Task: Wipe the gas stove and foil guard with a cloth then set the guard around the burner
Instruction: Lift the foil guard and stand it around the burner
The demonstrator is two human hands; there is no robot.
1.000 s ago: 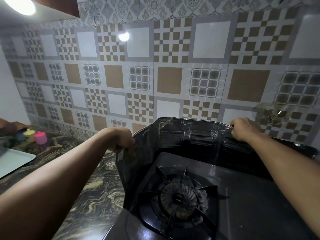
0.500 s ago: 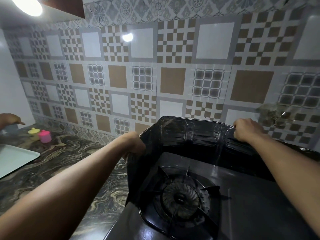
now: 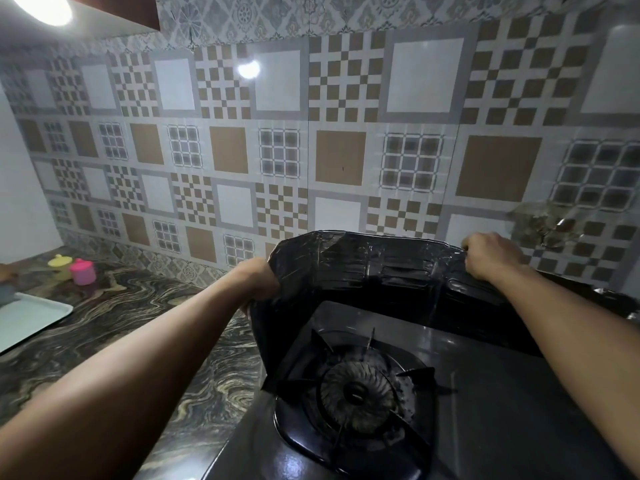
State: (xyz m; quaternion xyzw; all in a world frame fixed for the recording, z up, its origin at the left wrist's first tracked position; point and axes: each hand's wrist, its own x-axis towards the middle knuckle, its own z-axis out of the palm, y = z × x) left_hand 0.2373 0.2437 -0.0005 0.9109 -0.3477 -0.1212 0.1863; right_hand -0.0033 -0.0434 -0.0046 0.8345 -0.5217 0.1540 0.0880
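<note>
Tiled wall [image 3: 346, 133]: fills the upper half of your view, patterned in brown, grey and white squares; a damaged, peeling patch [image 3: 543, 225] sits at its right, details hard to read.

Table [image 3: 121, 341]: dark marbled top, running from the left wall to the stove.

Gas stove [image 3: 502, 410]: black, at lower right, its front and right edges cut off by the frame.

Foil guard [image 3: 374, 268]: dark, creased sheet standing upright along the stove's back and left side, bent around the burner [image 3: 356, 396]. Its right end is hidden behind your right forearm. Compared with a second ago, its left panel stands closer in to the burner, near the stove's left edge.

White tray [image 3: 27, 317]: on the table at far left, partly cut off; nothing lies on the part you can see.

Your right hand [image 3: 491, 256]: grip closed over the guard's top edge at the back, fingers curled round it.

Your left hand [image 3: 258, 278]: at the guard's left edge, fingers hidden behind the foil, grip apparently curled on that edge.

Pink container [image 3: 83, 271] and yellow container [image 3: 59, 262]: small, lidded, side by side on the table near the left wall; contents not visible. The other person's hand seen beside them earlier is out of view.
</note>
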